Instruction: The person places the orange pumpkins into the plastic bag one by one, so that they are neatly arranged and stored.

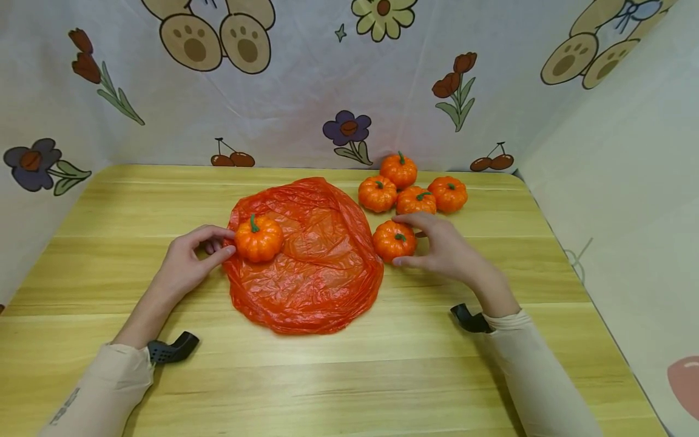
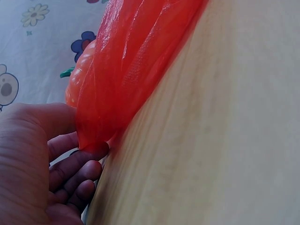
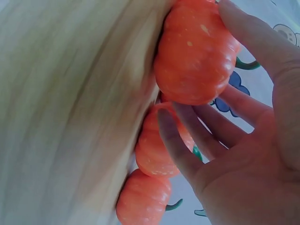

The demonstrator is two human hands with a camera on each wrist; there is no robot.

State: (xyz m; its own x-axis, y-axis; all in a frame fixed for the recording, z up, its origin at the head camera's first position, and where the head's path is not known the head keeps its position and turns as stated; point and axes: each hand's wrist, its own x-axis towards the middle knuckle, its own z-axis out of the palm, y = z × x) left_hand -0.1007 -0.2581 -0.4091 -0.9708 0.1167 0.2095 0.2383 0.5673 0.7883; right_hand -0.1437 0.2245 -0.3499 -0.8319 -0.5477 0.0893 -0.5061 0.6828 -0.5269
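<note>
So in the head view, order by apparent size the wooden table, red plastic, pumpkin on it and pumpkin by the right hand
1. Wooden table
2. Red plastic
3. Pumpkin on the plastic, and other pumpkin, by the right hand: too alike to rank.

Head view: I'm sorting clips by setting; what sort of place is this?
Probably an indoor tabletop workspace: a pale wood-grained table, a whitish flower-printed backdrop behind it, and round, glossy orange pumpkins.

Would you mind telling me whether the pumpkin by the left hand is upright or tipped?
Upright: the pumpkin has its green stem pointing up, away from the table.
</note>
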